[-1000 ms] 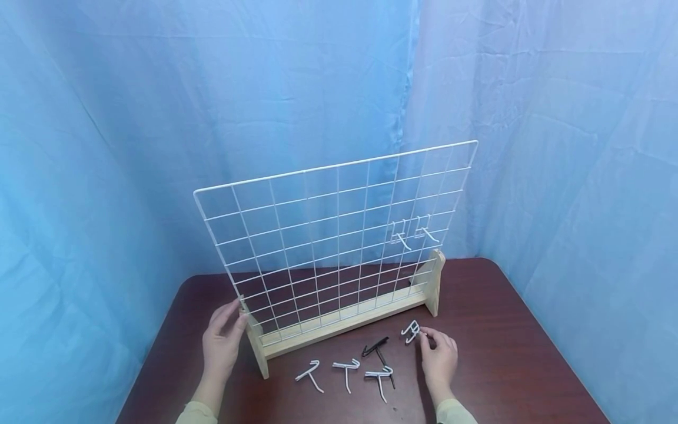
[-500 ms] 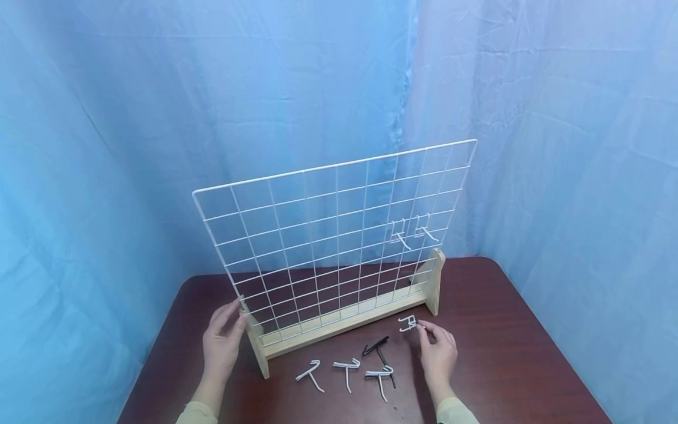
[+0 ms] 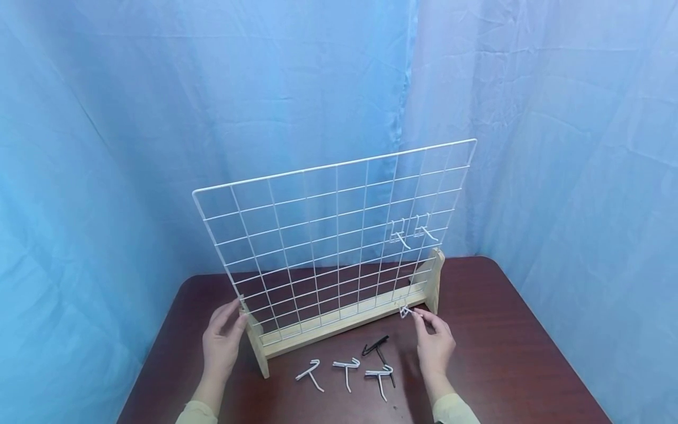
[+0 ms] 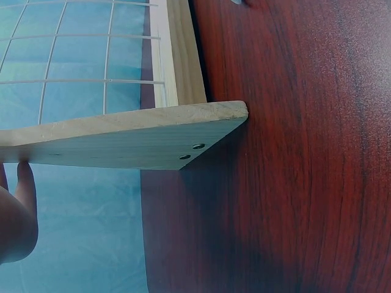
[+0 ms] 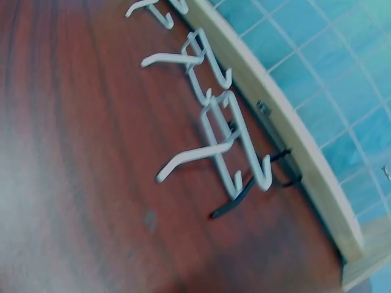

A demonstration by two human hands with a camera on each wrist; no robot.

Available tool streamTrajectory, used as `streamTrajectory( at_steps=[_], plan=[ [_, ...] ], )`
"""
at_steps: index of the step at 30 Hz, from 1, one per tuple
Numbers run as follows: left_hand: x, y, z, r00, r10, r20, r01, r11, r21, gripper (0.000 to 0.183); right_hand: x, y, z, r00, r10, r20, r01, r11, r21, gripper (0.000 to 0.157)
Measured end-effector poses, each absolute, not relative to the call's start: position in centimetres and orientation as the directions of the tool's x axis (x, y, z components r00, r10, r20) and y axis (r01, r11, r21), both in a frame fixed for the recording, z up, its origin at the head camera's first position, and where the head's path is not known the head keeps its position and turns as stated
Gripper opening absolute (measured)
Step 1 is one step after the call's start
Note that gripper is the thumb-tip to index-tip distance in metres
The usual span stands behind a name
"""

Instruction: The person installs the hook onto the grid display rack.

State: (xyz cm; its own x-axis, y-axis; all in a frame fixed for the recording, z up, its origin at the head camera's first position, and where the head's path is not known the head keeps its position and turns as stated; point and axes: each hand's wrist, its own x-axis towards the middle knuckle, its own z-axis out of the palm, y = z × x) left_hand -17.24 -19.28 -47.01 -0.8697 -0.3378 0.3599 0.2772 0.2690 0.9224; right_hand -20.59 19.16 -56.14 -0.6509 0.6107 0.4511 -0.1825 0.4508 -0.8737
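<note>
While right hand (image 3: 435, 347) pinches hook (image 3: 405, 311), table's right edge (image 3: 545, 343) well apart.

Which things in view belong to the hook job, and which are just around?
In the job:
white hook pinched by the right hand
wire grid, two white hooks hung on it
wooden stand, held by the left hand
three loose white hooks, black hook (probably)

Just around:
table
blue curtains

Blue curtains (image 3: 318, 88) behind reddish-brown table (image 3: 508, 353); blurred speck (image 5: 151, 220) on it, apparently grey.
</note>
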Motion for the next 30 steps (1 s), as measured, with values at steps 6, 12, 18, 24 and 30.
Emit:
streamTrajectory(
  at_steps=[6,12,18,24,30],
  plan=[
    [-17.3,-19.2,-47.1,-0.867,-0.338,0.365,0.287,0.259,0.922,0.034,-20.7,18.2,-54.1,-0.648,0.615,0.449,-0.245,0.389,-0.888,0.008],
    [-17.3,-19.2,-47.2,-0.862,-0.339,0.376,0.304,0.248,0.920,0.034,-21.1,17.3,-52.3,-0.623,0.620,0.477,-0.326,0.348,-0.879,0.008],
    [-17.5,-19.2,-47.2,-0.861,-0.339,0.380,0.310,0.242,0.919,0.035,-20.8,16.0,-49.1,-0.592,0.613,0.522,-0.380,0.358,-0.853,0.006],
    [-17.5,-19.2,-47.2,-0.862,-0.337,0.377,0.305,0.248,0.919,0.034,-20.2,15.1,-46.1,-0.602,0.588,0.540,-0.425,0.336,-0.841,0.007],
    [-17.4,-19.3,-47.3,-0.862,-0.346,0.370,0.296,0.248,0.922,0.034,-20.5,14.7,-44.9,-0.575,0.572,0.584,-0.464,0.360,-0.810,0.009]
  ],
)
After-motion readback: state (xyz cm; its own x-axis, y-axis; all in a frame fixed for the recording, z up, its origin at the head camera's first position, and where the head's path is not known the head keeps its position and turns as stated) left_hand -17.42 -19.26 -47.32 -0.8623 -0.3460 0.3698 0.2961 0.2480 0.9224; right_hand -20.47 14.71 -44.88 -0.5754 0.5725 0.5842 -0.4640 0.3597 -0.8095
